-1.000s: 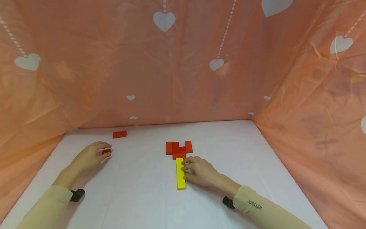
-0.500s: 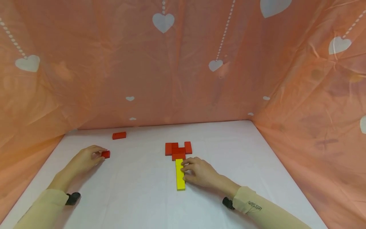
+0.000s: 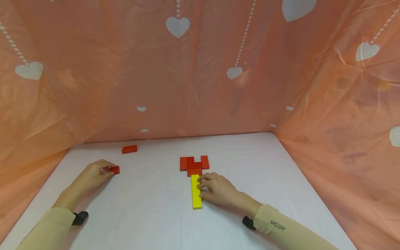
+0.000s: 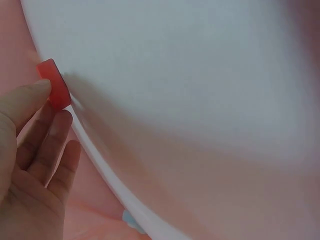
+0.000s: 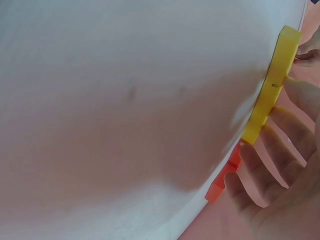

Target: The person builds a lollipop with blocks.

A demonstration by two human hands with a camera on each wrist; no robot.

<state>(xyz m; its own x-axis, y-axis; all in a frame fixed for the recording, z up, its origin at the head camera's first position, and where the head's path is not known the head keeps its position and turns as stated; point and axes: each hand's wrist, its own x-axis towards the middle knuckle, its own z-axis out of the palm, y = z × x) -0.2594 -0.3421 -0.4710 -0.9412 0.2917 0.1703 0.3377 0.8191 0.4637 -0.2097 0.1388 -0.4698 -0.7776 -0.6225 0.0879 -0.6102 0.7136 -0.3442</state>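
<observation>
At the left of the table, my left hand pinches a small red block by its end. The left wrist view shows the thumb on one face of this red block and fingers behind it. Mid-table, my right hand rests its fingertips along the right side of a yellow strip of blocks. Its fingers are slightly bent, not wrapped round the yellow blocks. Just beyond the strip's far end lie several red blocks, set together in a forked shape.
A lone red block lies near the table's back left edge. The white tabletop is enclosed by orange curtains with white hearts at the back and sides.
My left hand has drawn slightly left and nearer, and the red block in it shows more of its face. The right hand keeps its place against the yellow strip.
</observation>
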